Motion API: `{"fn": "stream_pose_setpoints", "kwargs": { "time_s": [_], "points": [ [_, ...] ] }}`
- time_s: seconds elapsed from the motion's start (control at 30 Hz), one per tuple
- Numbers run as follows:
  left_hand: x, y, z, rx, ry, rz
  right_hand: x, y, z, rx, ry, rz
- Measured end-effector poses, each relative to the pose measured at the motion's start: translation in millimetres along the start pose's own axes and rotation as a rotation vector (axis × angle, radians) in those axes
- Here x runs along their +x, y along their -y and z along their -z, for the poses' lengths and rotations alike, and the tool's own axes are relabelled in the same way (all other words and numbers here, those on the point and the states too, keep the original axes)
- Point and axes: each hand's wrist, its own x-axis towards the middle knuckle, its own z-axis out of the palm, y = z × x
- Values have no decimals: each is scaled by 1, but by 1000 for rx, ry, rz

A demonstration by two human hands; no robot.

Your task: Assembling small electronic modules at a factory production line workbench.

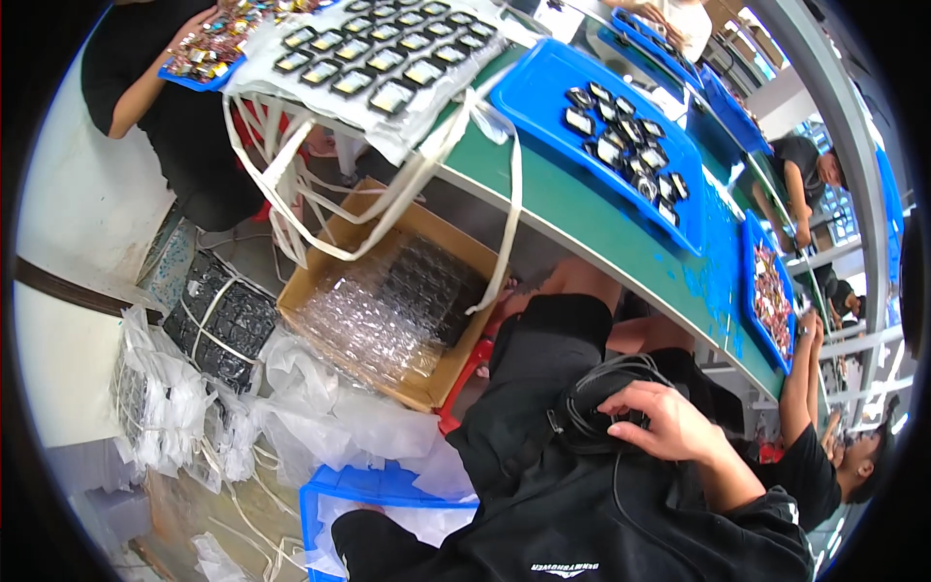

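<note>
My right hand (664,419) is in front of my body, thumb and fingers curled at a coil of thin black cable (584,396). The coil rests against my black clothing, and one strand hangs down over my shirt. Part of what the fingers grip is hidden against the dark cloth. My left hand does not show. Ahead of me, a blue tray (543,92) on the green table holds several small black devices (635,145) with light faces, loosely scattered.
More black devices (393,95) stand in rows on white sheeting, with white straps (514,194) hanging down. Left of me, an open carton (451,373) holds bubble-wrapped goods. A blue crate (310,504) sits below. Other people work around the green table (572,209).
</note>
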Motion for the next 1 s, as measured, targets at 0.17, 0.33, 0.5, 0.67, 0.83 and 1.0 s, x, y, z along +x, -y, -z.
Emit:
{"fn": "stream_pose_setpoints", "kwargs": {
  "time_s": [0.17,0.33,0.5,0.67,0.83,1.0],
  "points": [
    [-18,59,47,21,-220,140,1,-10,-1,57,-23,59],
    [-57,106,109,60,-430,269,-6,-30,1,129,-42,92],
    [-99,115,172,95,-627,382,-11,-50,13,241,-81,117],
    [-94,24,213,-318,-620,342,-10,-66,19,387,-109,139],
    [-16,-280,236,-616,-316,-336,-11,-70,44,421,-129,261],
    [-6,-509,235,-418,-115,-1143,-19,-68,73,491,-294,277]
  ]
}}
